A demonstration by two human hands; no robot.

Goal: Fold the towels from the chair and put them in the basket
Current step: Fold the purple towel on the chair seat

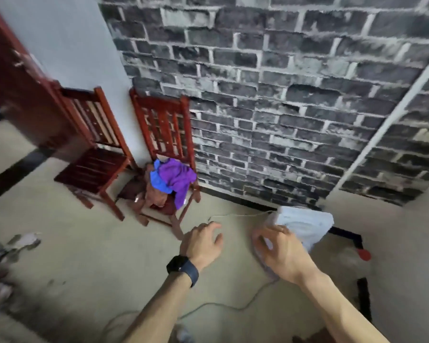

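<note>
Towels [172,178] lie heaped on the chair [164,120], so I judge most folding remains; my right hand [282,251] curls its fingers round one pale towel [307,224], my left hand [203,243] hangs loose-fingered, empty.

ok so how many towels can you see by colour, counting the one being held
purple towel: 1, on the chair
blue towel: 1, on the chair
brown towel: 1, on the chair
pale towel: 1, held in the right hand
total: 4 that show, though the heap on the chair may hide more
</note>
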